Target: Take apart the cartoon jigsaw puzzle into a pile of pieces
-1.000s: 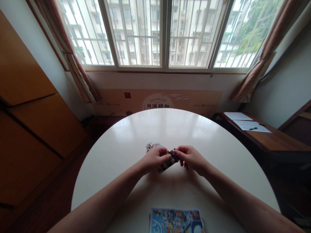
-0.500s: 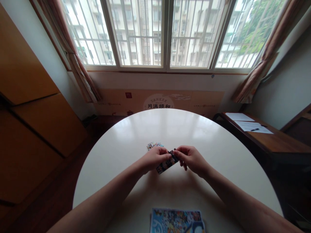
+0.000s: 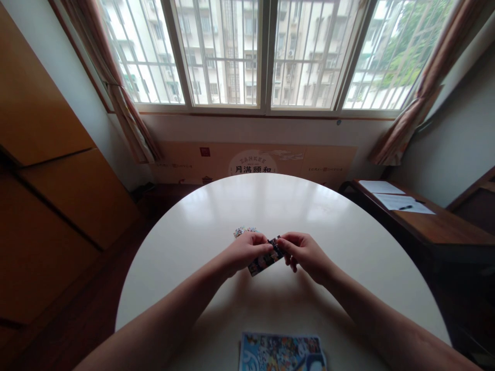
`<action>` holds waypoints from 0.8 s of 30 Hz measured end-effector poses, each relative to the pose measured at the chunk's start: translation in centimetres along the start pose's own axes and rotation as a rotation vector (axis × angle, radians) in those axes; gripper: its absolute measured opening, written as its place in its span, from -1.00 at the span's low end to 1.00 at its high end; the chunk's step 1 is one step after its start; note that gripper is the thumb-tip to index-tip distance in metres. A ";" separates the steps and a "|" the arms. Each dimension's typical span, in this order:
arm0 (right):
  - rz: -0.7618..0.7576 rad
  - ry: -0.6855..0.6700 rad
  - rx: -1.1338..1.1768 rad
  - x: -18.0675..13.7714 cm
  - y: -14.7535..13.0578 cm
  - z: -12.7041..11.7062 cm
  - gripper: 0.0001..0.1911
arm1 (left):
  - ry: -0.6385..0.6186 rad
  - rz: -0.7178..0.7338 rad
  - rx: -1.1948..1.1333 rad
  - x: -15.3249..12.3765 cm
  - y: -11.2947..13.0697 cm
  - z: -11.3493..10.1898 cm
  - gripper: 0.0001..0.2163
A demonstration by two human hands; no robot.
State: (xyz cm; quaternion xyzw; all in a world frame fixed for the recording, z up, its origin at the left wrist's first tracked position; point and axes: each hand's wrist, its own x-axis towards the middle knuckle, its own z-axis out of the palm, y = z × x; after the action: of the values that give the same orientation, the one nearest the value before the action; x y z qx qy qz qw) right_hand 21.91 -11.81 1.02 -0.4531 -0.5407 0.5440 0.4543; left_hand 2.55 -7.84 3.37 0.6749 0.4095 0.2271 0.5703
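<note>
Above the middle of the round white table, both hands pinch a small, flat, dark printed card [image 3: 261,264]. It is tilted, its lower left corner pointing toward me, and its pictures are too small to read. My left hand [image 3: 247,251] is closed on the far left part, thumb on top. At the upper right end, my right hand [image 3: 305,251] grips the card between thumb and forefinger, its other fingers curled below. Just behind the left hand lies a heap of tiny multicoloured pieces [image 3: 245,232], partly hidden by that hand.
A blue booklet or sheet with crowded cartoon figures [image 3: 280,350] lies at the near edge of the white table [image 3: 174,242]. To the right, a wooden desk [image 3: 452,226] carries papers [image 3: 402,202] and a pen. Wooden cabinets [image 3: 46,206] stand on the left.
The card has tilted slightly between the fingers, and its printed face catches the light differently. Both hands stay almost in place.
</note>
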 end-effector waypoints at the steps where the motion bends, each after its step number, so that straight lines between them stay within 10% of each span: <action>1: -0.005 0.005 -0.005 0.0 0.0 0.0 -0.56 | 0.000 -0.011 -0.014 0.0 0.0 0.0 -0.68; 24: -0.089 0.046 -0.042 -0.1 0.2 0.2 -0.56 | -0.014 -0.091 -0.250 0.3 -0.4 0.1 -0.67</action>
State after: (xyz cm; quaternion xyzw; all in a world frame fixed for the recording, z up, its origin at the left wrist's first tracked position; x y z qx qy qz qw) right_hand 21.69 -11.93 0.78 -0.4504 -0.5609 0.5014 0.4807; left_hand 2.70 -7.63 2.90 0.5807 0.4043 0.2456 0.6626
